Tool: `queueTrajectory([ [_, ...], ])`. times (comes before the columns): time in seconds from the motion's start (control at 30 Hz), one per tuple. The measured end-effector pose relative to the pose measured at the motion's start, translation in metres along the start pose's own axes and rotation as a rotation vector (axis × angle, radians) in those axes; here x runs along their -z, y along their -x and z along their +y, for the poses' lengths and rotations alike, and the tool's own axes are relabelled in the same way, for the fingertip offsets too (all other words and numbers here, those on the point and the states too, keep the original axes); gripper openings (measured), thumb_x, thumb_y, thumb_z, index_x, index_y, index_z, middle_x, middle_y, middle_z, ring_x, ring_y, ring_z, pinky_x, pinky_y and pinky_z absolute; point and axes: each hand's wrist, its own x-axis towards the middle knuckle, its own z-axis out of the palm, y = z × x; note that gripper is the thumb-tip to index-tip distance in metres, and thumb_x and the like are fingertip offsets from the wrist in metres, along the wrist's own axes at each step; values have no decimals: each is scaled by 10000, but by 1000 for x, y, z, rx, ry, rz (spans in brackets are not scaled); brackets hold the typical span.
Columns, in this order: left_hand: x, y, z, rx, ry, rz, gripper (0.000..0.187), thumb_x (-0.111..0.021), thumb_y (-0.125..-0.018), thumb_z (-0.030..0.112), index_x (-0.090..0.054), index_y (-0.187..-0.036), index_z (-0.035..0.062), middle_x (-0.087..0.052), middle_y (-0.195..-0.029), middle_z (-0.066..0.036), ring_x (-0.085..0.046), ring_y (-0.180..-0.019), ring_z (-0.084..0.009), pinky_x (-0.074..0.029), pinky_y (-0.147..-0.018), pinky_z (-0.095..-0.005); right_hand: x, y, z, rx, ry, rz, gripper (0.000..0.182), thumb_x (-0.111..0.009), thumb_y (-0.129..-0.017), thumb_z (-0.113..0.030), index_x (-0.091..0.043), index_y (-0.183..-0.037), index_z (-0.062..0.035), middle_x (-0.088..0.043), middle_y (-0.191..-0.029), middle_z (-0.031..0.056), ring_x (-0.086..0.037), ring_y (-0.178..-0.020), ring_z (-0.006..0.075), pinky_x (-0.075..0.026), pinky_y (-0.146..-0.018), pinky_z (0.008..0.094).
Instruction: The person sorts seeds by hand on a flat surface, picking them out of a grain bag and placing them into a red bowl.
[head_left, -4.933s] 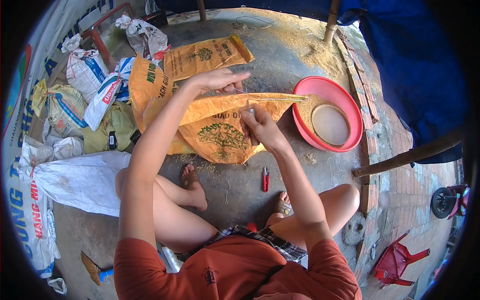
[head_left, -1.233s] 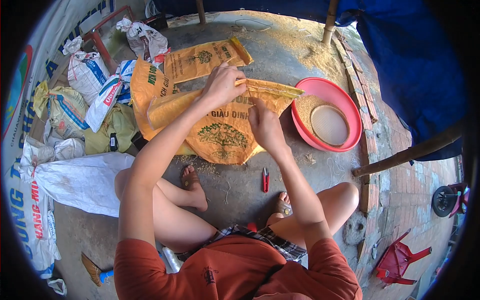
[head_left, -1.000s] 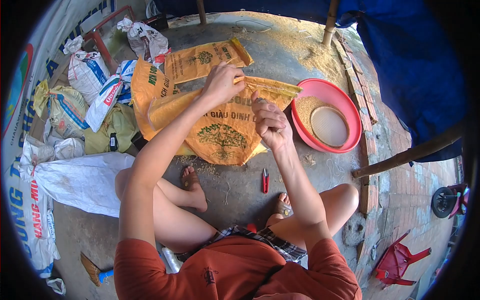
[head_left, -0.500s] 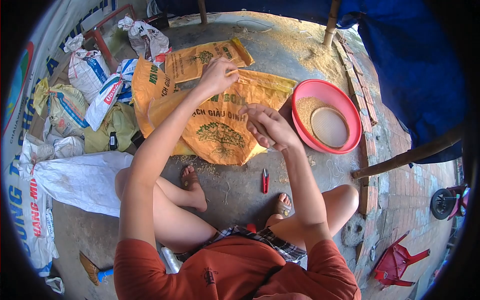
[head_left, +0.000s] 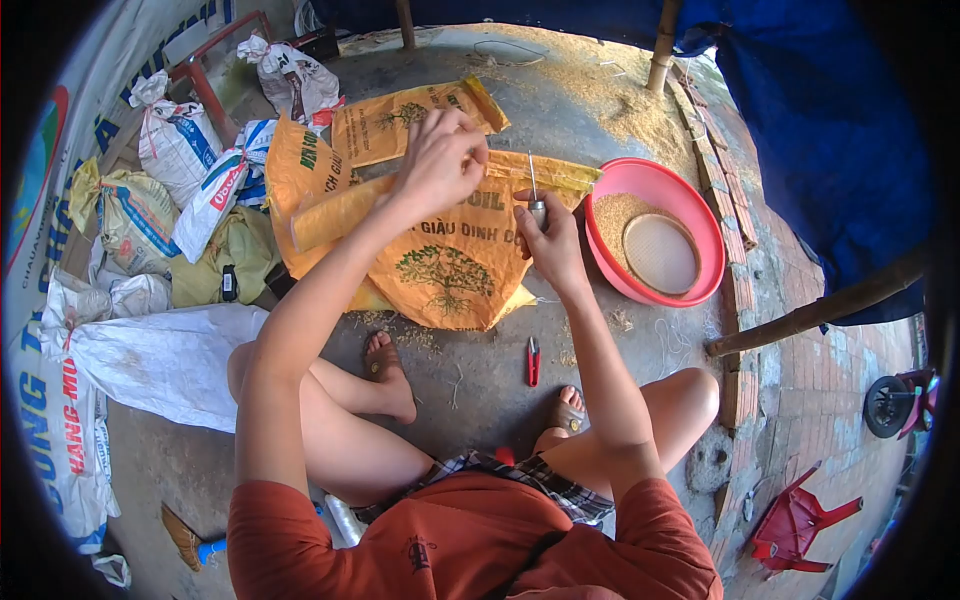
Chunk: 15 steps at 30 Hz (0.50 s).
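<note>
My left hand [head_left: 440, 165] is closed at the top edge of the orange printed sack [head_left: 440, 275], its fingertips pinched on the folded rim. In my right hand [head_left: 550, 235] is an awl [head_left: 537, 205] with a metal handle and a thin spike pointing up, just in front of the sack's upper right part. The sack lies on the ground with its tree print facing up. Behind it lies another orange sack [head_left: 385, 125]. Red-handled snips [head_left: 533, 362] rest on the ground between my feet.
A pink basin [head_left: 707, 262] at the right holds grain and a round sieve [head_left: 660, 254]. Filled sacks [head_left: 135, 215] crowd the left. A bamboo pole [head_left: 810, 308] and brick edging [head_left: 740, 370] stand right. An upturned red stool [head_left: 800, 520] lies lower right.
My right hand has moved right, and the awl now shows upright in it. My left hand has turned and lowered slightly. The sack's top rim now appears folded flat.
</note>
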Motion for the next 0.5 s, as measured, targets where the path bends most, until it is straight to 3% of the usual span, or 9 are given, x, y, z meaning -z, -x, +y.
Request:
queueTrajectory([
  [0.27, -22, 13, 9, -93, -279, 209, 164, -674, -708, 207, -649, -696, 46, -524, -1118, -107, -375, -1150, -288, -247, -969, -439, 0, 2, 3, -8, -13, -54, 174, -548, -869, -142, -522, -1007, -40, -511, -606, 3, -470, -482, 62, -393, -425, 227],
  [0.5, -37, 10, -9, 15, -45, 242, 112, -684, -684, 172, -669, -708, 64, -563, -1060, -58, -395, -1121, -248, -245, -963, -414, -1, 2, -1, -45, -20, -51, 157, -544, -867, -139, -528, -986, -38, -502, -597, -2, -462, -472, 61, -387, -423, 229],
])
